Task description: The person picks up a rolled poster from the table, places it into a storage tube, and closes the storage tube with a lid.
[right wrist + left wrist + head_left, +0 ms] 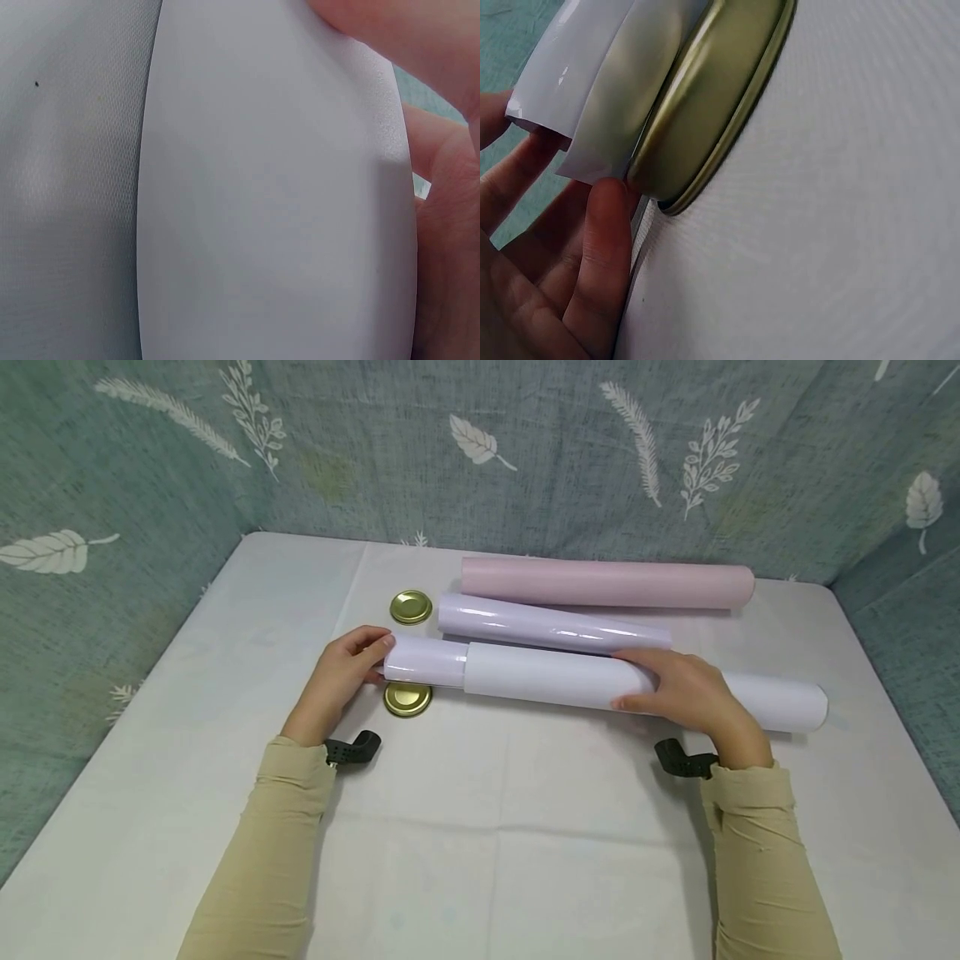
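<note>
Nearest, beige sleeves (262, 852) reach over the white cloth-covered table (480, 860). The left hand (341, 672) pinches the glossy inner roll's end (423, 660), fingers (604, 247) beside a gold metal lid (407, 699), whose rim only the left wrist view shows closely. The right hand (686, 692) curls over the matte white paper tube (585, 681) mid-table; its thumb's hold seems hidden.

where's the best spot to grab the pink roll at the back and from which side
Probably around the middle of the pink roll, coming from above with fingers wrapped over its round side. It lies flat and long across the table, so a middle grip should keep it balanced. The glossy lilac roll crowds its near side.
</note>
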`<state>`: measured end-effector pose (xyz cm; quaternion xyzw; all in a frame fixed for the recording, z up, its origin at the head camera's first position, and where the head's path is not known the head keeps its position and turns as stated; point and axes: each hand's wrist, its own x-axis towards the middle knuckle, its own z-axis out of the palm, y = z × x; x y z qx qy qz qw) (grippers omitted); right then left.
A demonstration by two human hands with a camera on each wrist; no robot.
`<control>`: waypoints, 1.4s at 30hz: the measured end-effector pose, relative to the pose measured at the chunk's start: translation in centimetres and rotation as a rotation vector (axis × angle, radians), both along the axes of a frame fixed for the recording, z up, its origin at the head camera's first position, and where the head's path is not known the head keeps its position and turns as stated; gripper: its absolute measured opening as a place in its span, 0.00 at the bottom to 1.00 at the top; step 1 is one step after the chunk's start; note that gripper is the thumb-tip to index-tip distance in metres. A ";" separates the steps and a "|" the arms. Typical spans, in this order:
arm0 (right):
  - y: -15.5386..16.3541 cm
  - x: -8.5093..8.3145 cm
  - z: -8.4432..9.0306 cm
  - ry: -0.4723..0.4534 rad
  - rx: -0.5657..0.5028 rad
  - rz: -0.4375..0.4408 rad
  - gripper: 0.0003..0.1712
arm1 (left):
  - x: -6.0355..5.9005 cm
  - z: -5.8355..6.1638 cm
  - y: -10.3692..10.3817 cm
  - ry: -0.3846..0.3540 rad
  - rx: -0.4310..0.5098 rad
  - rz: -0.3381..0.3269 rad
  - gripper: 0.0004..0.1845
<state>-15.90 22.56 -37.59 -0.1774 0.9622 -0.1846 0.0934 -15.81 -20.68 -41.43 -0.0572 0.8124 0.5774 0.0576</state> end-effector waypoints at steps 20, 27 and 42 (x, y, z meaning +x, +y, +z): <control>0.1 -0.2 0.1 -0.001 0.008 0.008 0.44 | -0.3 -0.4 -0.1 0.024 0.024 0.011 0.25; 0.2 -0.1 0.0 0.004 0.001 0.006 0.44 | -0.3 -0.6 0.0 0.037 0.036 -0.004 0.24; 0.1 -0.1 0.2 0.002 -0.002 0.012 0.43 | -0.1 -0.2 0.3 0.034 0.056 -0.010 0.26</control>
